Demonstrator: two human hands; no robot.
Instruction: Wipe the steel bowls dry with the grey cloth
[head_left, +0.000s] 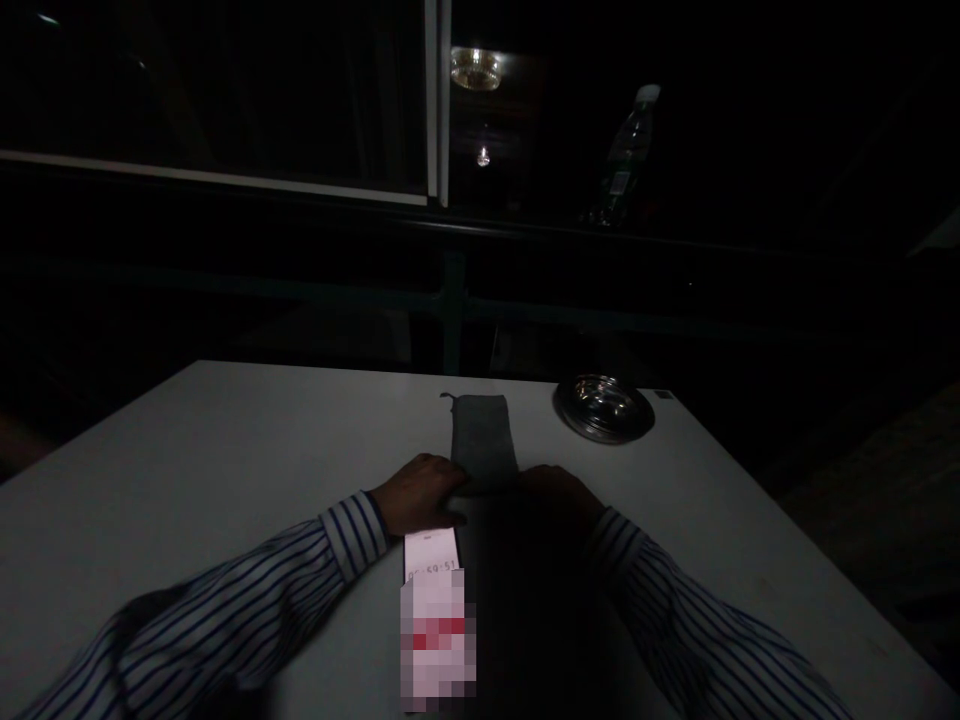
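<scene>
A small grey cloth pouch [482, 432] with a short loop at its far left corner lies flat on the white table [300, 430]. My left hand [424, 494] grips its near left corner, fingers bent over the edge and thumb pointing inward. At the near right corner, my right hand [559, 490] is closed on the pouch, though deep shadow hides most of its fingers. Just below my left hand lies a phone [431, 550] with a lit screen showing digits; its lower part is pixelated.
Near the far right corner of the table sits a shiny metal bowl [604, 408]. A clear plastic bottle [628, 155] with a white cap stands tilted in view on a dark ledge beyond. Behind the table is a window frame [439, 110]. The surroundings are very dark.
</scene>
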